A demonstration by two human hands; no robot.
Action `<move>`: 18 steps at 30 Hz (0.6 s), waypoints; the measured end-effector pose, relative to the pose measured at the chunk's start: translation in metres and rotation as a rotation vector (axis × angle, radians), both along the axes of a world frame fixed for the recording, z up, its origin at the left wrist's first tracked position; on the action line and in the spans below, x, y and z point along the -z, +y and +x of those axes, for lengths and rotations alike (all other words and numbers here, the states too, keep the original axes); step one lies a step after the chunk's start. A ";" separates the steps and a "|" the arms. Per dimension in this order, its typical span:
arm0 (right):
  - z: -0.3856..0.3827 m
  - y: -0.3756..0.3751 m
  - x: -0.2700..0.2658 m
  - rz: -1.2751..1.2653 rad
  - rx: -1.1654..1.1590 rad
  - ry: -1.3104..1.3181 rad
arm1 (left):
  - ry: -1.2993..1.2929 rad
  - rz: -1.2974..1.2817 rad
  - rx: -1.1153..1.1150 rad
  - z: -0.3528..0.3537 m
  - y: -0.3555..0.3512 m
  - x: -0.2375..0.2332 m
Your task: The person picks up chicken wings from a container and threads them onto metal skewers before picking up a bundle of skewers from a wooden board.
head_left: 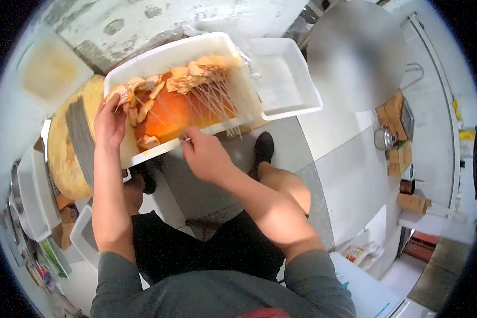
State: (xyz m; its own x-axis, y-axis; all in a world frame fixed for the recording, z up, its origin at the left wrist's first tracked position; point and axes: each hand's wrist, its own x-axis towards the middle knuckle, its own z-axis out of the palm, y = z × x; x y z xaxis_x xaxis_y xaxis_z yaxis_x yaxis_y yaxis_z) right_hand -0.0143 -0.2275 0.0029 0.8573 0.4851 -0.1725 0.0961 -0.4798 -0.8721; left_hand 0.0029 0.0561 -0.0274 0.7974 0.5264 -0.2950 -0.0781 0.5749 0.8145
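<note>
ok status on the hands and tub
Left hand on meat at tub's left end. Right hand pinching skewer at near rim. Second tray beside tub, clear of hands.

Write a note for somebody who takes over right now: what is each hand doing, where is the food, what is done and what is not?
Left hand: at the left corner of the white tray, fingers closed on a meat piece.
Right hand: at the tray's near rim, pinching what looks like a skewer.
Done: a pile of skewered pieces lies at the far side of the tray, sticks pointing toward the near rim.
Left: loose pieces lie in the orange sauce, not on sticks.
Nearby: a second tray sits just to the right.
</note>
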 end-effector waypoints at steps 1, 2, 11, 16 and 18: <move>0.000 0.002 0.001 -0.010 0.006 -0.004 | -0.004 -0.032 0.072 0.006 -0.001 0.006; -0.001 0.005 0.001 -0.012 -0.013 -0.008 | -0.007 -0.057 0.120 0.008 -0.001 0.010; -0.003 -0.002 -0.001 0.007 -0.032 0.033 | -0.043 -0.109 -0.034 -0.001 -0.016 -0.009; -0.002 0.003 -0.001 -0.023 -0.024 0.068 | -0.027 -0.101 -0.095 0.003 -0.023 -0.018; -0.002 0.007 -0.003 -0.015 -0.031 0.068 | -0.089 -0.064 0.005 0.002 -0.014 -0.008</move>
State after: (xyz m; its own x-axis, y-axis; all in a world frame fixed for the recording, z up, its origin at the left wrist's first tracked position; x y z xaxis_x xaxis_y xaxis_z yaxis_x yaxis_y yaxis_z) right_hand -0.0159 -0.2208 0.0061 0.8281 0.5080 -0.2370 0.0519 -0.4904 -0.8700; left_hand 0.0052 0.0423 -0.0192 0.8245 0.5050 -0.2555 -0.1461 0.6261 0.7660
